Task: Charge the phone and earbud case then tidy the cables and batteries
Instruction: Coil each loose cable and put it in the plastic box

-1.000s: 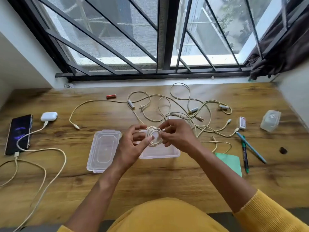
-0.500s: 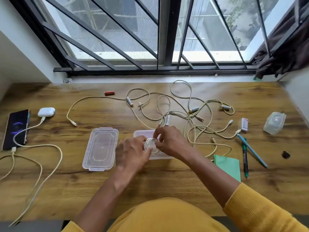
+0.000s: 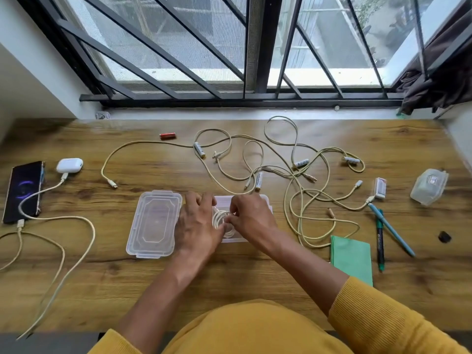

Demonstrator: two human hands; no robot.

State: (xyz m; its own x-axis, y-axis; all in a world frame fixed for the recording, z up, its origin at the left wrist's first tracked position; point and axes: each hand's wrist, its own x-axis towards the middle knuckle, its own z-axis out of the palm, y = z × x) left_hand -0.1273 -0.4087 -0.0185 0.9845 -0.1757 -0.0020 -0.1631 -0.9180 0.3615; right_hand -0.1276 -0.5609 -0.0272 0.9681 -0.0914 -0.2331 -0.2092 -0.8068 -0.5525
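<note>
**Coiled cable goes down into the box**

At the centre of the frame, both hands have come down from mid-air to the clear box (image 3: 265, 200) on the bench (image 3: 255, 277). A second ago they held the coiled cable (image 3: 220, 217) up in front of the person; now the coil sits low inside the box. The left hand (image 3: 196, 226) presses on its edge with fingers spread, and the right hand (image 3: 251, 218) pinches the loops.

One cable looks nearly stowed. The lid (image 3: 153, 224) lies open just left of the box.

At the far left, the phone (image 3: 24, 190) and earbud case (image 3: 69, 165) are plugged in, so charging appears done.

Above and right of the box, the tangled cables (image 3: 301, 190) and several batteries (image 3: 199, 149) still wait on the bench.
</note>
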